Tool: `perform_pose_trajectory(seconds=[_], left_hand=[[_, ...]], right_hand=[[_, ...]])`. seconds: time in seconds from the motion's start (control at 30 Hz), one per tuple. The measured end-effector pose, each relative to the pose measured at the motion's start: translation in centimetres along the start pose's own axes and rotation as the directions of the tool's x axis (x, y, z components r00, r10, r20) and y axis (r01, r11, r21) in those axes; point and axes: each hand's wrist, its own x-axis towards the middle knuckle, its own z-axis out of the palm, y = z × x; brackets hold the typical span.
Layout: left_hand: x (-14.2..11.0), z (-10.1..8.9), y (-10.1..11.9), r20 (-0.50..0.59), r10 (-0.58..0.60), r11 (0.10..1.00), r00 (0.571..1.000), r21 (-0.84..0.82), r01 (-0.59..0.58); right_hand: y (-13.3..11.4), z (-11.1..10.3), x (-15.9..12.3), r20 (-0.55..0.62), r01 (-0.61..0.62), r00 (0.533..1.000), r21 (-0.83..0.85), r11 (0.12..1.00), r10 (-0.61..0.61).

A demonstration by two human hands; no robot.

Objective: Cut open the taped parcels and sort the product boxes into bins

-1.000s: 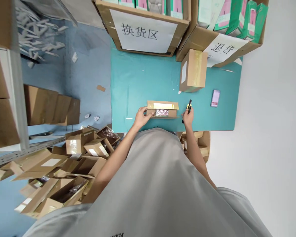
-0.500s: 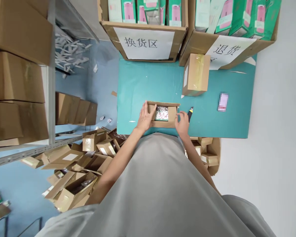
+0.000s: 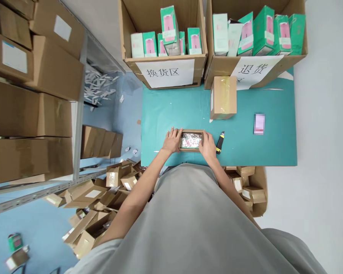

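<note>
A small open cardboard box (image 3: 191,131) lies near the front edge of the teal table (image 3: 246,144). Inside it shows a shiny plastic-wrapped packet (image 3: 190,140). My left hand (image 3: 172,140) grips the box's left end, fingers curled over the rim. At the box's right end my right hand (image 3: 208,143) holds on in the same way. A black and yellow utility knife (image 3: 219,142) rests on the table just right of my right hand, untouched.
A sealed brown box (image 3: 223,97) stands behind; a small pink item (image 3: 259,123) lies to the right. Two big cartons (image 3: 162,72) (image 3: 254,68) with paper signs hold green-and-pink product boxes at the table's back. Opened boxes (image 3: 103,198) litter the blue floor left; shelving (image 3: 31,114) holds cartons.
My right hand set the utility knife down on the table and came onto the box's right end. Both hands have spread the flaps, and the packet inside shows more fully.
</note>
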Motion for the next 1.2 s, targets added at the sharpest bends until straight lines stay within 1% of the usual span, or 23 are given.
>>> perform_pose_trajectory(seconds=[0.1,0.2,0.3,0.4,0.47,0.57,0.63,0.7,0.73,0.8,0.9,0.97,1.07,1.13,1.2], left_hand=[[-0.1,0.5,-0.5,-0.049,0.049,0.997,0.998,-0.064,-0.052],[-0.1,0.5,-0.6,-0.065,0.062,0.993,0.996,-0.095,-0.068],[0.0,0.0,-0.4,-0.043,0.044,0.996,0.998,-0.07,-0.047],[0.0,-0.4,0.0,-0.012,0.029,0.999,1.0,-0.014,-0.029],[-0.2,-0.4,0.1,-0.018,0.032,0.999,0.999,-0.03,-0.032],[-0.6,-0.1,0.1,-0.107,0.049,0.991,0.993,-0.12,-0.061],[-0.9,0.2,0.3,-0.169,0.05,0.988,0.984,-0.133,-0.073],[-1.1,0.3,0.7,-0.19,0.038,0.994,0.981,-0.097,-0.057],[-1.2,0.4,0.9,-0.188,0.029,0.996,0.982,-0.075,-0.043],[-1.5,0.3,1.4,-0.188,0.014,0.999,0.982,-0.049,-0.024],[-2.4,0.0,1.5,-0.247,0.024,0.996,0.969,-0.073,-0.043],[-3.2,-0.1,0.8,-0.325,0.008,0.991,0.946,-0.122,-0.05],[-4.6,0.0,-1.0,-0.422,-0.085,0.979,0.902,-0.205,-0.004],[-5.1,0.0,-2.1,-0.448,-0.148,0.968,0.882,-0.247,0.037],[-5.4,0.0,-2.6,-0.45,-0.184,0.961,0.874,-0.269,0.064]], right_hand=[[2.2,-0.6,-0.4,-0.081,-0.035,0.996,0.071,0.997,0.041],[3.6,-0.7,-0.6,-0.117,-0.072,0.99,0.039,0.997,0.076],[3.9,-0.6,-0.5,-0.12,-0.11,0.987,-0.032,0.993,0.105],[3.5,-0.5,-0.4,-0.109,-0.139,0.986,-0.108,0.984,0.127],[2.8,-0.5,-0.4,-0.079,-0.112,0.992,-0.143,0.983,0.102],[1.6,-0.4,-0.6,0.029,0.038,0.999,-0.122,0.992,-0.035],[0.6,-0.2,-0.4,0.103,0.153,0.984,-0.09,0.984,-0.144],[-0.5,0.2,0.0,0.158,0.217,0.967,-0.092,0.972,-0.201],[-1.0,0.5,0.4,0.186,0.227,0.961,-0.111,0.968,-0.204],[-1.8,0.9,1.1,0.23,0.204,0.96,-0.172,0.964,-0.162],[-2.3,1.4,2.1,0.276,0.168,0.956,-0.248,0.954,-0.097],[-2.4,1.3,2.3,0.291,0.177,0.952,-0.278,0.944,-0.093],[-2.3,1.0,2.2,0.301,0.19,0.949,-0.317,0.929,-0.092],[-2.2,0.5,1.8,0.313,0.195,0.946,-0.33,0.924,-0.088],[-2.3,-0.1,1.3,0.316,0.193,0.945,-0.316,0.929,-0.089]])
